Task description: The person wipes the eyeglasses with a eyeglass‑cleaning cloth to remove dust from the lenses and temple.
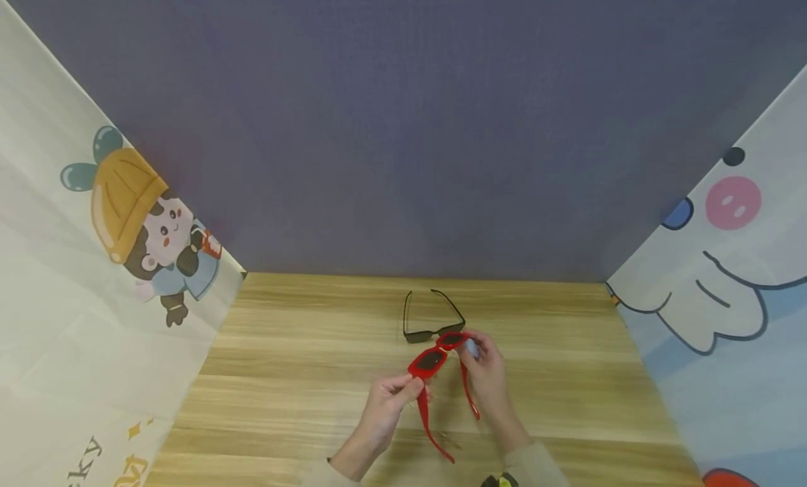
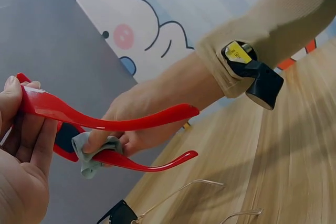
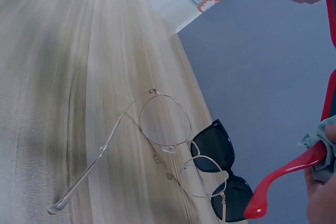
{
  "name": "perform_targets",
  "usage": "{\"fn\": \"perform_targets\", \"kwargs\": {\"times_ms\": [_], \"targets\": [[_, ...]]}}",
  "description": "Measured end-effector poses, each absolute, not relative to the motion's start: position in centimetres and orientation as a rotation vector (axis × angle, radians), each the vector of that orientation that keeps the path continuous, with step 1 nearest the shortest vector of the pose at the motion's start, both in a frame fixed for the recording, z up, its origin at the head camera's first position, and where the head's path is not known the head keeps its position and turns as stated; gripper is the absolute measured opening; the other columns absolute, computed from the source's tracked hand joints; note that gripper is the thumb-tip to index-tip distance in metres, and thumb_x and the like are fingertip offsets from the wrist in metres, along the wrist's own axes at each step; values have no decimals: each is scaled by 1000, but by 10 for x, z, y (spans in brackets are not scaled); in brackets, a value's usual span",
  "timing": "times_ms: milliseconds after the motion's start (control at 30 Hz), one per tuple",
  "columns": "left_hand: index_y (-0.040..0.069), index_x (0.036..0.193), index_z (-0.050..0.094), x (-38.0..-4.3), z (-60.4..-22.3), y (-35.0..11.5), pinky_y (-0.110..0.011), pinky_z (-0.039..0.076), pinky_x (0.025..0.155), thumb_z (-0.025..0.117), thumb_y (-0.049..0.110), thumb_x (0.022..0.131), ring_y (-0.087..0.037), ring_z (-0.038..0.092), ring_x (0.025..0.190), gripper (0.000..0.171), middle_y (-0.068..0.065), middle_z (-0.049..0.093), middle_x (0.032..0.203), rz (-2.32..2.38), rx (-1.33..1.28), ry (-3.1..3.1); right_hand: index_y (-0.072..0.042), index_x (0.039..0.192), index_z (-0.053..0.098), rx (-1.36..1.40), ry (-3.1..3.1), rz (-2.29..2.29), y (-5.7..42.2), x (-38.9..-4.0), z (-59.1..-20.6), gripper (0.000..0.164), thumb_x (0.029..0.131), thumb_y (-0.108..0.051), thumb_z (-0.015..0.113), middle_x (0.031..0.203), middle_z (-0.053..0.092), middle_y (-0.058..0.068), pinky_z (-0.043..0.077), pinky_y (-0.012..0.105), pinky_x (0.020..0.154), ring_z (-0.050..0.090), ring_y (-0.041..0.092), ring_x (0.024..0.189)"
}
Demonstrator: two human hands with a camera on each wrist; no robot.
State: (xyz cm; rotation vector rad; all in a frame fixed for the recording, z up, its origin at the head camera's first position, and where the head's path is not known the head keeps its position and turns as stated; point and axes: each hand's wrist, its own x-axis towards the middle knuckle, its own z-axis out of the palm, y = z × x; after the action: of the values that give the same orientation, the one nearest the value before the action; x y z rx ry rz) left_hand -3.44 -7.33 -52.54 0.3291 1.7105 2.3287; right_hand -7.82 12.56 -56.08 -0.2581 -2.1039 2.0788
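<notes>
Red-framed sunglasses with dark lenses are held above the table between both hands, their temples spread toward the person. At the left hinge end, my left hand pinches the frame between thumb and fingers. My right hand grips a small grey-blue cloth around the other lens and hinge. Beneath them, thin wire-rimmed eyeglasses with round clear lenses lie on the table, mostly hidden in the head view. Black sunglasses rest just beyond, temples pointing away.
The wood-grain table ends at a dark grey-blue panel. Printed side panels with cartoon figures stand at left and right. A dark wrist-mounted camera sits on the right sleeve.
</notes>
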Motion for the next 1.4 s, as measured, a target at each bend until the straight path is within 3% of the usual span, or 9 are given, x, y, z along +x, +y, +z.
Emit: {"fn": "perform_targets", "kwargs": {"times_ms": [100, 267, 333, 433, 567, 733, 1033, 1267, 1400], "targets": [[21, 90, 81, -35, -525, -75, -33, 49, 94, 66, 11, 100, -9, 69, 83, 21, 9, 76, 86, 2316, 301, 1729, 6, 132, 58, -260, -2098, 2110, 124, -76, -561, 36, 96, 7, 64, 129, 61, 23, 57, 18, 87, 62, 7, 110], [5, 93, 79, -37, -521, -80, -36, 45, 98, 65, 10, 100, -11, 69, 89, 17, 10, 76, 85, 2305, 270, 1787, 6, 130, 59, -278, -2165, 2111, 120, -65, -570, 36, 97, -2, 69, 130, 63, 25, 57, 19, 85, 64, 22, 115], [7, 92, 80, -39, -519, -82, -35, 46, 97, 64, 10, 101, -10, 69, 90, 18, 11, 76, 84, 2314, 276, 1800, 5, 130, 59, -285, -2200, 2116, 118, -59, -576, 37, 97, -7, 71, 130, 64, 25, 57, 19, 86, 64, 28, 117], [21, 89, 80, -41, -516, -85, -33, 46, 97, 64, 10, 101, -8, 67, 91, 23, 13, 75, 86, 2340, 291, 1804, 6, 128, 60, -266, -2236, 2117, 115, -51, -587, 38, 95, -7, 73, 127, 66, 27, 56, 19, 87, 65, 33, 118], [33, 88, 79, -44, -513, -88, -30, 48, 94, 63, 10, 101, -7, 66, 90, 31, 14, 75, 86, 2369, 301, 1815, 8, 124, 62, -208, -2249, 2122, 113, -42, -599, 36, 93, -4, 74, 123, 66, 28, 57, 20, 87, 68, 24, 111], [35, 85, 78, -44, -514, -90, -28, 49, 91, 62, 6, 101, -8, 66, 88, 37, 14, 75, 83, 2363, 288, 1840, 6, 124, 61, -189, -2210, 2163, 113, -39, -604, 35, 93, -5, 74, 122, 66, 27, 58, 21, 87, 66, 7, 103], [32, 84, 79, -44, -517, -87, -24, 54, 86, 62, 7, 101, -6, 66, 86, 35, 12, 75, 81, 2395, 234, 1770, 6, 127, 60, -216, -2242, 2116, 112, -41, -599, 38, 95, -9, 74, 126, 65, 26, 57, 20, 89, 66, 25, 115], [31, 86, 79, -36, -522, -81, -25, 52, 85, 60, 6, 103, -4, 67, 78, 35, 12, 75, 81, 2377, 295, 1690, 8, 131, 58, -211, -2161, 2083, 119, -64, -584, 37, 97, -3, 69, 128, 63, 26, 55, 16, 86, 63, 8, 109], [32, 86, 79, -32, -523, -78, -26, 51, 86, 62, 10, 102, -5, 68, 77, 32, 12, 75, 82, 2353, 274, 1680, 8, 131, 58, -188, -2108, 2069, 123, -74, -571, 35, 98, 0, 66, 127, 61, 25, 56, 16, 83, 62, 7, 106]]}}
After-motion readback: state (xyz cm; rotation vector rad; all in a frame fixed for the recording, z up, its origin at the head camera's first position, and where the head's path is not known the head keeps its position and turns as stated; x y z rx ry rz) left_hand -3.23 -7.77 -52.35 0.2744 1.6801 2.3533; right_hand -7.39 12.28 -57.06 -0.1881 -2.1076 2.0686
